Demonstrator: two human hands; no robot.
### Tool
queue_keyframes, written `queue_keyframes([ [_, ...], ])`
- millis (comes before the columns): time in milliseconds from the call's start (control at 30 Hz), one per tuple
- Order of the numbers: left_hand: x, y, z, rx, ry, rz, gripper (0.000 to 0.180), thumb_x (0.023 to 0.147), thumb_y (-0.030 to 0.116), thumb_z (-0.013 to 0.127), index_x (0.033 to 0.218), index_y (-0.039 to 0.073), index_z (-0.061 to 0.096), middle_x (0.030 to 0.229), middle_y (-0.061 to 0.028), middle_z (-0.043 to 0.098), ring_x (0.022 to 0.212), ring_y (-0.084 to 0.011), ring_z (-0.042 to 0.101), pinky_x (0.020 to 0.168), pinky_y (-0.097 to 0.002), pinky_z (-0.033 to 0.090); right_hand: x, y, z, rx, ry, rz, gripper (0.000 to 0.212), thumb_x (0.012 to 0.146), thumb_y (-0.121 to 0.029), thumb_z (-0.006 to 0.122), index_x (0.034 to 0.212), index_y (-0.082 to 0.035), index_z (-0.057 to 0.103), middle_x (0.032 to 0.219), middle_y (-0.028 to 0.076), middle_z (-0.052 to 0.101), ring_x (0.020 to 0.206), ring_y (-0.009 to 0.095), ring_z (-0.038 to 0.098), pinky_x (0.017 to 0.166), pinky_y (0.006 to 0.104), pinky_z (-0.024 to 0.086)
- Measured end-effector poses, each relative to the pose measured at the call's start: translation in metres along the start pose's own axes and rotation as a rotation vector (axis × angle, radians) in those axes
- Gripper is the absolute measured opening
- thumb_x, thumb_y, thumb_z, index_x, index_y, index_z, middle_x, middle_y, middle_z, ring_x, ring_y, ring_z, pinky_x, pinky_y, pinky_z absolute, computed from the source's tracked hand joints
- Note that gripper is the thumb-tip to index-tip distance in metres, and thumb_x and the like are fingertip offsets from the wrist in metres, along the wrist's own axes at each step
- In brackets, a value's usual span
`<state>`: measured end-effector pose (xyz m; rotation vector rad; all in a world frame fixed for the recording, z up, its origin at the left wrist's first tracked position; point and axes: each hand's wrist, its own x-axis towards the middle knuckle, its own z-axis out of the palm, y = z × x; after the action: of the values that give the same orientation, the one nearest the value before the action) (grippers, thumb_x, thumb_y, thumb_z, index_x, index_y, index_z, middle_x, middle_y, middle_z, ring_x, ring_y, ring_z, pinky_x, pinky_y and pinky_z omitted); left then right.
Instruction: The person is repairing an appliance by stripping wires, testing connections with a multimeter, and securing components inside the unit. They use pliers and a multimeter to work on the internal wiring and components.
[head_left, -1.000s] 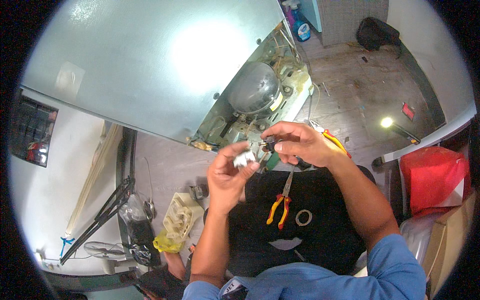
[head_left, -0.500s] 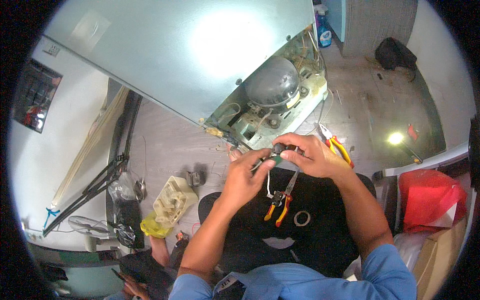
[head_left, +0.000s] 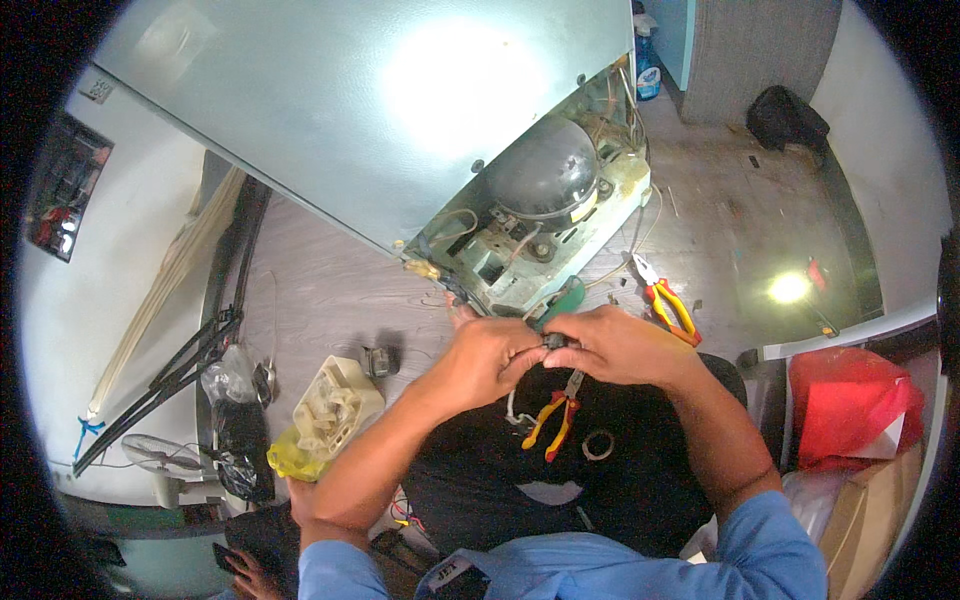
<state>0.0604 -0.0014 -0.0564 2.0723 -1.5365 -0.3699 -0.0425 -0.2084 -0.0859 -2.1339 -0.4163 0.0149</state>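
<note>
In front of the compressor, my left hand [head_left: 487,358] and my right hand [head_left: 608,343] meet, with the fingers of both closed. They pinch a small black part [head_left: 553,341] between them; its exact kind is mostly hidden by the fingers. Just beyond the fingertips a green flat piece [head_left: 568,297] sticks up, and I cannot tell which hand, if either, holds it. Below the hands, red-and-yellow pliers [head_left: 551,425] lie on my dark-clothed lap. Beside them are a pale ring [head_left: 598,445] and a white wire with a connector [head_left: 513,408].
A round black compressor [head_left: 547,172] sits in the open base of a pale blue cabinet [head_left: 330,110]. Combination pliers [head_left: 668,305] and a lit lamp [head_left: 790,288] lie on the floor at right. A cream plastic housing [head_left: 340,405] stands at left. Another person's hand [head_left: 255,578] holds a phone.
My hands have come closer together and turned, hiding more of the black part. The green piece now shows beyond the fingers rather than between them. The whole view has shifted slightly.
</note>
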Motion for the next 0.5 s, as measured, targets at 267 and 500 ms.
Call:
queue_keyframes([
  [267,-0.001,-0.005,-0.024,-0.189,-0.037,0.141,0.009,0.087,0.01,0.069,0.084,0.002,0.065,0.077,-0.0136,0.061,0.073,-0.0344,0.06,0.066,-0.0432,0.047,0.005,-0.006,0.015,0.209,0.189,-0.123,0.031,0.095,-0.033,0.062,0.103,-0.003,0.059,0.084,0.019,0.062,0.081,0.041,0.063,0.069,0.0457,0.049],
  [500,-0.008,-0.006,-0.027,-0.186,-0.065,0.158,0.007,0.088,0.01,0.069,0.088,0.004,0.066,0.078,-0.0119,0.061,0.072,-0.0311,0.061,0.063,-0.0396,0.045,0.005,-0.003,0.017,0.137,0.105,-0.204,0.028,0.096,-0.027,0.063,0.111,-0.003,0.062,0.089,0.017,0.065,0.082,0.037,0.066,0.07,0.0425,0.051],
])
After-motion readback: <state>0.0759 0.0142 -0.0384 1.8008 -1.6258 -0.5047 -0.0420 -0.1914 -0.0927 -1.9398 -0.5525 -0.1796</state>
